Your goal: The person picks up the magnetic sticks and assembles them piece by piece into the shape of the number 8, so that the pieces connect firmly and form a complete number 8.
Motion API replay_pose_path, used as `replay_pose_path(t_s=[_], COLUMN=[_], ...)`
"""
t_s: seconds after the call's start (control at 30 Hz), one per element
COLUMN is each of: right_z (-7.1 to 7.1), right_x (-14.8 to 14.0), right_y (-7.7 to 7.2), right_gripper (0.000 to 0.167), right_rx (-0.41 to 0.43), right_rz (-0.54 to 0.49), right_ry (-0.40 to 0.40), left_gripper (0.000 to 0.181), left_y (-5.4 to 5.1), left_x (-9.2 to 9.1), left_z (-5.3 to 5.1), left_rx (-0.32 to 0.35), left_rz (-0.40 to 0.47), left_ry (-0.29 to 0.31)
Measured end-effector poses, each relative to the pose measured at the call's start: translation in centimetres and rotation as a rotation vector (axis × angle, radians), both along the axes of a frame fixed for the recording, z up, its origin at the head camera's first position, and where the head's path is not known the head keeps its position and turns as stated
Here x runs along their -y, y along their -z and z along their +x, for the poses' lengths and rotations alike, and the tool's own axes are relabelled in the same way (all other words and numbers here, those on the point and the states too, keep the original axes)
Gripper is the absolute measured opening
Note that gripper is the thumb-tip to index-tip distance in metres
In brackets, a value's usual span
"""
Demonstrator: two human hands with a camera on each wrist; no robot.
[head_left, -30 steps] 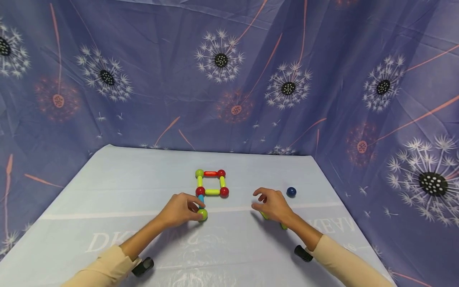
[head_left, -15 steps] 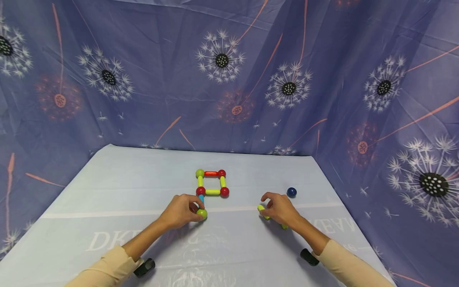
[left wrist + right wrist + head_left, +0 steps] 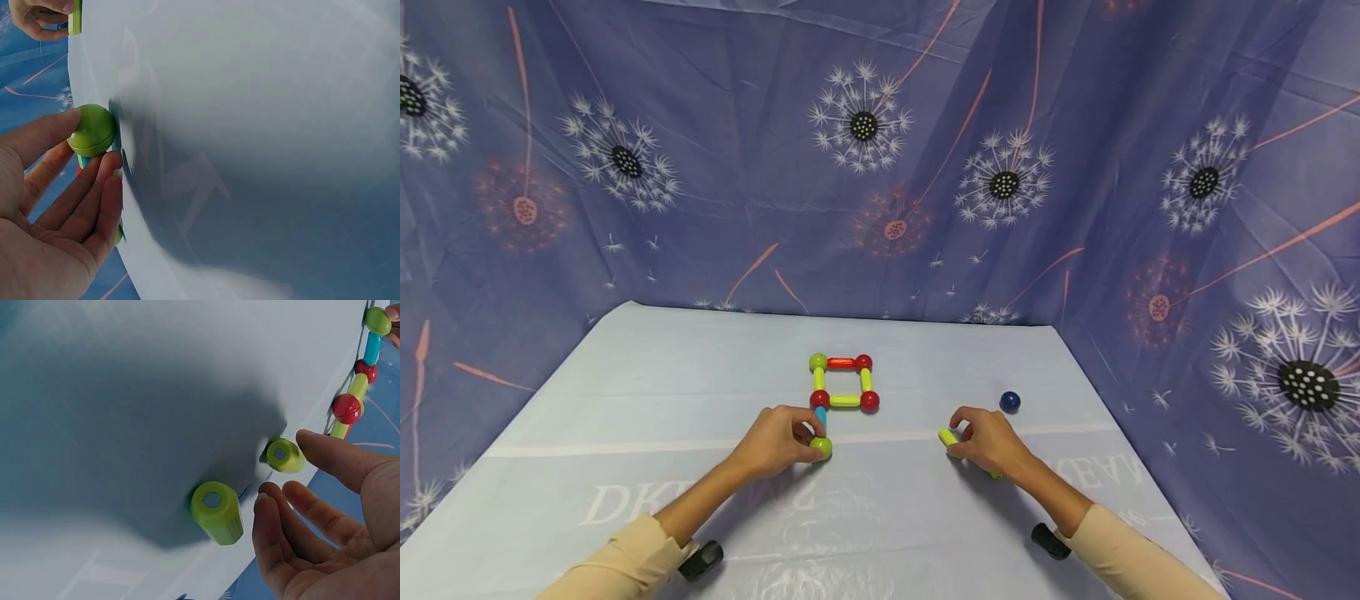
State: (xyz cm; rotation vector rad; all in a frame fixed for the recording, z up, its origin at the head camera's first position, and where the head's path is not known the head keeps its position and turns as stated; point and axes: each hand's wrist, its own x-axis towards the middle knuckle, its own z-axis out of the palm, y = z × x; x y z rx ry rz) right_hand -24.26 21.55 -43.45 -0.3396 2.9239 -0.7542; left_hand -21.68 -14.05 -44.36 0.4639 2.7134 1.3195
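My left hand [image 3: 777,442] pinches a green ball [image 3: 92,130] between thumb and fingers. A blue rod [image 3: 821,419] runs from that ball to a red corner ball [image 3: 820,399] of a square made of balls and yellow-green and red rods. My right hand [image 3: 991,439] is around a loose yellow-green rod [image 3: 282,456] lying on the table. In the right wrist view the thumb is at the rod's side, and a small gap shows between the rod and the other fingertips. A second yellow-green rod [image 3: 217,512] lies beside this hand, mostly hidden under it in the head view.
A dark blue ball [image 3: 1010,402] sits beyond my right hand. The white table cover [image 3: 880,517] carries printed letters. Blue flowered cloth [image 3: 737,167] hangs behind the table and on both sides. Black wrist devices show under both sleeves.
My right hand has shifted a little to the right, and its thumb and fingers have come around the nearer yellow-green rod. The left hand stays at the green ball.
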Motion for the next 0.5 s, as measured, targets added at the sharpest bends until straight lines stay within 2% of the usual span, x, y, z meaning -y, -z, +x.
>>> replay_pose_path(t_s=[0.33,0.5], right_z=[0.12,0.21], right_x=[0.21,0.32], right_y=[0.57,0.48], right_gripper=[0.026,0.025], right_rx=[-0.005,-0.006], right_rz=[-0.021,-0.024], right_ry=[0.002,-0.002], left_gripper=[0.021,0.022], left_y=[0.14,0.23], left_x=[0.26,0.33], left_z=[-0.29,-0.29], left_rx=[0.042,0.035], left_rz=[0.045,0.047], left_ry=[0.003,0.011])
